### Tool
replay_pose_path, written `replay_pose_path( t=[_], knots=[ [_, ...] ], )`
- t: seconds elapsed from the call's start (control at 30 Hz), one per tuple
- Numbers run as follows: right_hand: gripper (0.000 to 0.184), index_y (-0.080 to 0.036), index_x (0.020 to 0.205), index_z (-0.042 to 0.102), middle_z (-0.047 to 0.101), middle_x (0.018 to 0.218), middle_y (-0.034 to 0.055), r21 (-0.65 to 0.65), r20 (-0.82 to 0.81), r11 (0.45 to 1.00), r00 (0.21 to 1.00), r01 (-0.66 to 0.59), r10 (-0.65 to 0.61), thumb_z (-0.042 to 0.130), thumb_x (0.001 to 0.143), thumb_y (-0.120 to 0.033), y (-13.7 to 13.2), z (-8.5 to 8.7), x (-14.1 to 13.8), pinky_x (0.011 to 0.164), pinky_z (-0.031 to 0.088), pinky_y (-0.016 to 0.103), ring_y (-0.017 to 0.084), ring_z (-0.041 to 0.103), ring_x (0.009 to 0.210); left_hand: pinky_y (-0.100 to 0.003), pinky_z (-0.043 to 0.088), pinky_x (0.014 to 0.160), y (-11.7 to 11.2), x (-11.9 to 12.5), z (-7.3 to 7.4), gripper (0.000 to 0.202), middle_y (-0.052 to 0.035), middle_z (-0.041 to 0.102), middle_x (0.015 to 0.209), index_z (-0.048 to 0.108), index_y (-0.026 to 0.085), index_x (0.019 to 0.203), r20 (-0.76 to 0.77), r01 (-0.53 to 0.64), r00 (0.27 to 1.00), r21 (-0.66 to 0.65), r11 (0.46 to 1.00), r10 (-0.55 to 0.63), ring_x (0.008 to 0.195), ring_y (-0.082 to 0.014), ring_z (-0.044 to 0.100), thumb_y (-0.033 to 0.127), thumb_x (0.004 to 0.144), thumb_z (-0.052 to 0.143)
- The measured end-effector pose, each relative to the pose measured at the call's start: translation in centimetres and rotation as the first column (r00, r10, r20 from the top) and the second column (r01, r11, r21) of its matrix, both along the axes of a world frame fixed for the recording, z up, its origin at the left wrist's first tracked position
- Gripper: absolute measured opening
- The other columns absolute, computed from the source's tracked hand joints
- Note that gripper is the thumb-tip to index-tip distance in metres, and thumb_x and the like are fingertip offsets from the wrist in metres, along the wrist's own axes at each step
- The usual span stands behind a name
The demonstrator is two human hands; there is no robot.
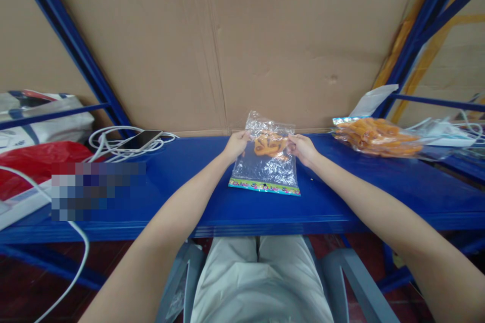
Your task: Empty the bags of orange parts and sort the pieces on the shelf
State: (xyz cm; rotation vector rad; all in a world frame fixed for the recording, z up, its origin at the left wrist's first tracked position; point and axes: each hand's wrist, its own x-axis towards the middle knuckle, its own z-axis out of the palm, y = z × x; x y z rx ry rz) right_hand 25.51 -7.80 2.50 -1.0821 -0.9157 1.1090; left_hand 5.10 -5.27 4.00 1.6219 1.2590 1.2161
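Observation:
A clear plastic bag [261, 174] lies near the middle of the blue table, its coloured printed strip facing me. Inside it, toward the far end, are orange pieces [268, 144] with dark marks; their kind I cannot make out. My left hand [237, 145] pinches the bag's left side, fingers closed on the plastic. On the opposite side my right hand [303, 149] grips the bag's right edge, thumb and fingers pressed together beside the orange pieces.
Several bagged orange items [375, 136] are piled at the right. A phone [141, 140] rests on coiled white cables [101, 142] at the left, near a red plastic bag [49, 159]. Cardboard [265, 45] stands behind the blue table [182, 161], between blue posts.

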Motion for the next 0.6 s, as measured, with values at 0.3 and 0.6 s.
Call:
replay_pose_path(
  t=[0.3,0.6],
  knots=[
    [0.041,-0.024,0.063,0.04,0.029,0.042,-0.0106,0.105,-0.055,0.99,0.994,0.096,-0.09,0.063,0.095,-0.033,0.6,-0.4,0.3,0.032,0.021,0.017,0.006,0.023,0.035,-0.018,0.029,0.036,-0.2,0.2,0.1,0.032,0.0113,0.03,0.038,0.059,0.017,0.077,0.071,0.064,0.996,-0.047,0.997,-0.061,0.028,-0.0071,0.028,0.029,0.104,0.046],
    [0.031,-0.024,0.072,0.04,0.052,0.048,-0.0091,0.078,-0.247,0.897,0.88,0.435,-0.406,0.041,0.103,-0.02,1.4,0.7,1.7,0.036,0.033,0.017,0.008,0.042,0.036,-0.023,0.041,0.044,1.1,-1.1,0.1,0.083,-0.0034,0.062,0.052,0.069,0.011,0.111,0.317,0.389,0.896,-0.226,0.893,-0.31,0.044,-0.0147,0.058,0.077,0.096,0.021]
  ],
)
